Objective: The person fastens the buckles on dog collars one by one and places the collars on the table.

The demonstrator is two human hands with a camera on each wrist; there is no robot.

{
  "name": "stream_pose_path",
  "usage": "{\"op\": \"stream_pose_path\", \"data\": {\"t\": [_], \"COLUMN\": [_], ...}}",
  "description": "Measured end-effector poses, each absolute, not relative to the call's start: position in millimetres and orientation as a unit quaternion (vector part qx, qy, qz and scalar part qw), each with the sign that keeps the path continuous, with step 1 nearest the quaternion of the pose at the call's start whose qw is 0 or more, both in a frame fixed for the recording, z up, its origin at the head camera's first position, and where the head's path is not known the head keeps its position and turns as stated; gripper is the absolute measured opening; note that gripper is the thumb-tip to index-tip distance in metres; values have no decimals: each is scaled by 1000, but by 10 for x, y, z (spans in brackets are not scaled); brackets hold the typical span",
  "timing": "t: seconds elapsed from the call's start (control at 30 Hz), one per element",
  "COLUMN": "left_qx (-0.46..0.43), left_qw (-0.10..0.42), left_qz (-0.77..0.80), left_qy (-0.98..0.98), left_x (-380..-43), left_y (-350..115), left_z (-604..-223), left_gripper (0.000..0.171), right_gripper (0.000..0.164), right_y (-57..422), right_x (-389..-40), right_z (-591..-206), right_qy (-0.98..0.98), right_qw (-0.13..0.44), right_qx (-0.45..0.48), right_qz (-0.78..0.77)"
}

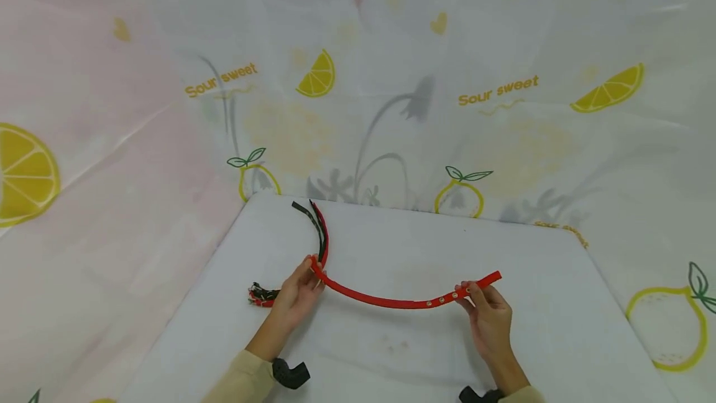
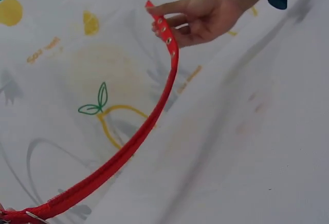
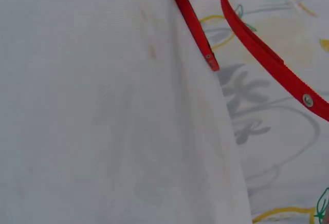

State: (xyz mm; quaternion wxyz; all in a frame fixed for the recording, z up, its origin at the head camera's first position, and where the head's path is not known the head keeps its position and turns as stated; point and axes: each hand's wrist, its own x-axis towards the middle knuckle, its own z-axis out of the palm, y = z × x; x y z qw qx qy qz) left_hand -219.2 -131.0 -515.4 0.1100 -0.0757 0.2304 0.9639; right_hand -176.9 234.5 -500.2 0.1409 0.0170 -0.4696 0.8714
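Note:
A red collar [image 1: 386, 301] with metal eyelets hangs in a shallow curve between the two hands, above the white table. My left hand [image 1: 299, 294] holds its buckle end; in the left wrist view a bit of the metal buckle [image 2: 36, 217] shows at the bottom left corner. Near the eyelet end, my right hand [image 1: 491, 319] pinches the collar between thumb and fingers, with the red tip sticking out past them. Close behind the left hand lies a bundle of black and red collars [image 1: 323, 238], its middle hidden by that hand.
The buckle ends [image 1: 261, 295] of the bundle lie left of the left wrist. A white table [image 1: 414, 359] spreads under both hands. Behind it hangs a pale cloth [image 1: 380, 79] printed with lemons, meeting the table's back and side edges.

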Motion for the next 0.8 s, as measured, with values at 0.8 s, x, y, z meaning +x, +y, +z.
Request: {"op": "stream_pose_path", "data": {"t": [0.8], "left_qx": [-119], "left_qw": [72], "left_qz": [910], "left_qy": [391], "left_x": [-2163], "left_y": [-990], "left_z": [-5360], "left_gripper": [63], "right_gripper": [31], "right_y": [2281], "right_x": [-1805], "right_z": [-5178], "right_qy": [-624], "right_qw": [109], "right_qx": [21], "right_qz": [774]}}
